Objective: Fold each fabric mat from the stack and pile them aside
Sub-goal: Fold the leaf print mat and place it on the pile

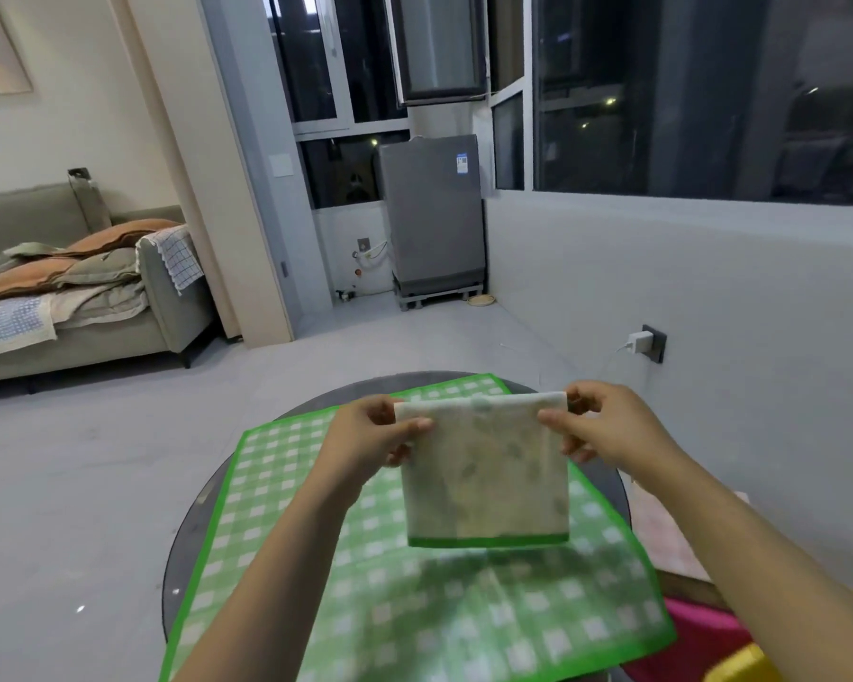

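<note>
a green checked mat (316, 558) lies flat on the round worktop (188, 534). above it hangs a folded pale mat (486, 477), its top corners pinched by the left hand (365, 435) and right hand (597, 425).

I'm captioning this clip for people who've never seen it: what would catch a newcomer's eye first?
First, the folded mat, pale with a green lower edge, held up mid-frame: the left hand and right hand pinch its top corners. Beneath it a green checked mat lies spread flat over a round dark table. Farther back, a grey appliance stands against the dark windows.
</note>
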Demonstrator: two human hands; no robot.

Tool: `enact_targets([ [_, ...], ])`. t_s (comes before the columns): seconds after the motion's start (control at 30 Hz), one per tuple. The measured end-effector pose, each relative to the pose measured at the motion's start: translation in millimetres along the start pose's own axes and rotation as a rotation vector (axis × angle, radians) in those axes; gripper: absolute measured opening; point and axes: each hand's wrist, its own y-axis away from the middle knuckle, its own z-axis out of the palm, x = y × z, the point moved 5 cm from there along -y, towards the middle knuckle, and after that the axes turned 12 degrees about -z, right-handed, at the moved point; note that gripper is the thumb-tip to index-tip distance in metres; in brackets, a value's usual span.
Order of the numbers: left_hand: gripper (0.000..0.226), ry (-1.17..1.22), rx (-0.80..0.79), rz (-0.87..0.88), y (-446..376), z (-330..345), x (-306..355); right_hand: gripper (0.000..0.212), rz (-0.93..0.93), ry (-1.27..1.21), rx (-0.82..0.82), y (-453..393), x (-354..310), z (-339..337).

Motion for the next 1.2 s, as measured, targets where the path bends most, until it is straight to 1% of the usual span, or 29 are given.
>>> enact_targets([
  [0.1,0.013,0.046,-0.07,0.058,-3,31,31,0.013,-0.015,-0.011,0.104,4,-9,-42],
  [0.2,0.013,0.057,-0.139,0.085,-9,69,50,0.017,-0.015,-0.008,0.17,9,-4,-83],
  [0.4,0.013,0.162,-0.295,0.051,-16,167,60,0.021,0.018,-0.02,0.295,26,29,-162],
  [0.47,0.023,0.192,-0.308,0.018,-21,200,57,0.025,0.059,-0.021,0.322,32,47,-184],
  [0.53,0.034,0.18,-0.283,-0.016,-29,232,49,0.025,0.111,-0.007,0.348,39,68,-202],
  [0.57,0.032,0.174,-0.265,-0.027,-33,248,44,0.024,0.14,-0.005,0.364,42,80,-211],
  [0.7,0.02,0.124,-0.184,-0.093,-49,305,13,0.017,0.245,0.015,0.406,55,131,-236],
  [0.8,0.007,0.146,-0.158,-0.164,-57,340,-12,0.01,0.302,0.05,0.422,62,168,-244],
  [0.83,0.005,0.152,-0.14,-0.187,-59,350,-19,0.011,0.321,0.054,0.427,64,180,-245],
  [0.93,0.019,0.165,-0.073,-0.239,-70,375,-44,0.017,0.372,0.042,0.447,64,219,-242],
  [1.1,0.017,0.222,0.049,-0.28,-86,401,-90,0.025,0.395,-0.027,0.443,55,280,-226],
  [1.2,0.017,0.177,0.115,-0.357,-85,408,-129,0.032,0.443,-0.016,0.39,61,315,-207],
])
